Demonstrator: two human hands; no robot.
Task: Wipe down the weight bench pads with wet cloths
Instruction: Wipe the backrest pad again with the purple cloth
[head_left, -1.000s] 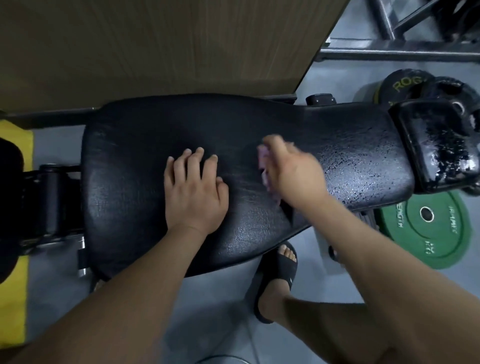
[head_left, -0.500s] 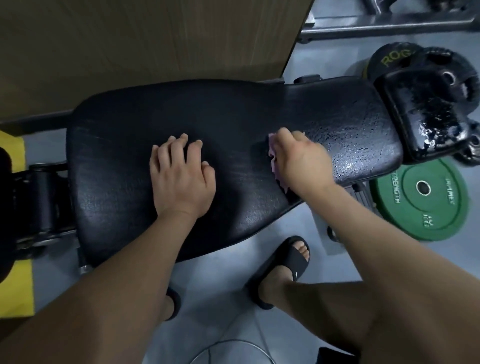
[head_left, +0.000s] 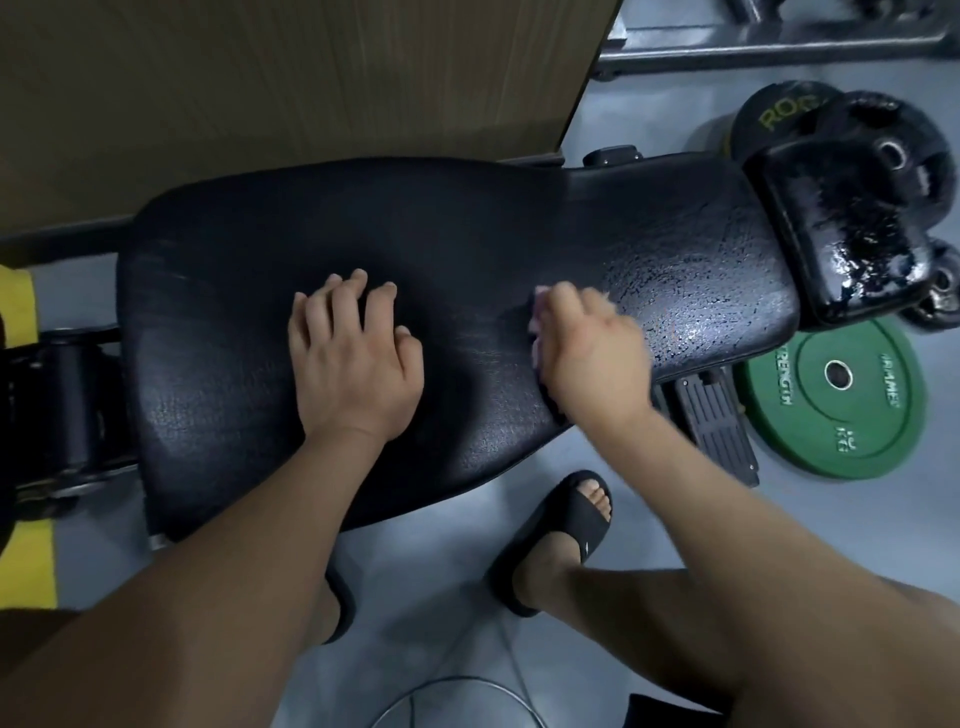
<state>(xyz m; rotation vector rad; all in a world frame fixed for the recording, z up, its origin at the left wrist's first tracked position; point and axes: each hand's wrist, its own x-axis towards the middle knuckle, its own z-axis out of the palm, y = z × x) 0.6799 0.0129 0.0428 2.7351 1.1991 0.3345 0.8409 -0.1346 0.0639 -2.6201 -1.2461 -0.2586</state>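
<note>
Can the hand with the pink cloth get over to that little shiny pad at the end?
Probably yes. The right hand grips the pink cloth on the long pad, and only bare pad lies between it and the small pad.

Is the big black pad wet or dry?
Wet at one end: the pad shines with droplets beside the right hand and cloth; under the left hand it looks dull, dry.

Bench pad: cracked black vinyl, wet gloss; wood-grain panel matt.
</note>
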